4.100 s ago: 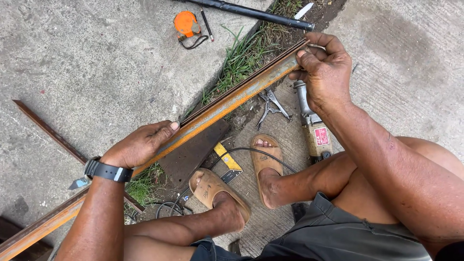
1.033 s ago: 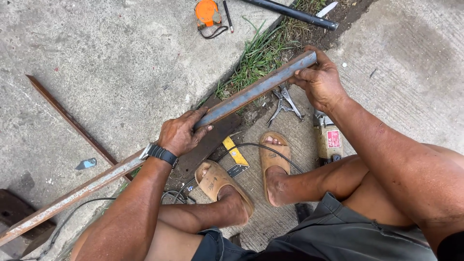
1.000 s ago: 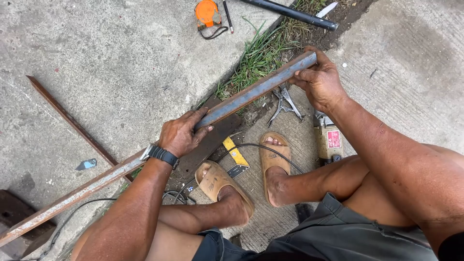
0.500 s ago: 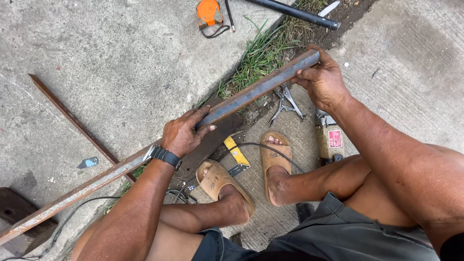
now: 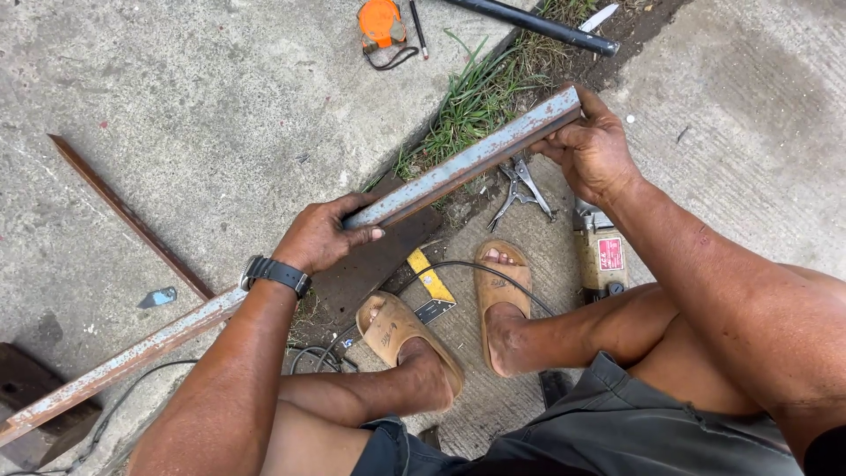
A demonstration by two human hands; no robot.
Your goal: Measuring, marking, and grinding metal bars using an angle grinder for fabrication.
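A person squats on a concrete floor point(image 5: 176, 106) and holds a long rusty steel angle bar point(image 5: 458, 167) slantwise across the knees, its near end low at the left edge of the view and its far end raised toward the upper right. The left hand point(image 5: 322, 236) is wrapped over the bar about midway along, its grip closed on the metal, with a black wristwatch point(image 5: 276, 273) on the wrist. The right hand point(image 5: 592, 150) is clamped on the bar's far end, thumb on top and fingers curled beneath. Under the bar, between the two hands, a pair of pliers point(image 5: 522, 187) lies open on the ground beside a tuft of grass point(image 5: 480, 97). Just beside the right forearm stands an angle grinder point(image 5: 599, 251) with a red label, and its black cable runs past two feet in tan sandals point(image 5: 498, 286). A yellow and black square ruler point(image 5: 429, 286) lies between the sandals, next to a dark flat plate point(image 5: 370, 264). At the top of the view rest an orange tape measure point(image 5: 381, 22) and a black pipe point(image 5: 538, 22). A thin rusty rod point(image 5: 132, 216) lies well apart on the left, near a small blue scrap point(image 5: 159, 297).
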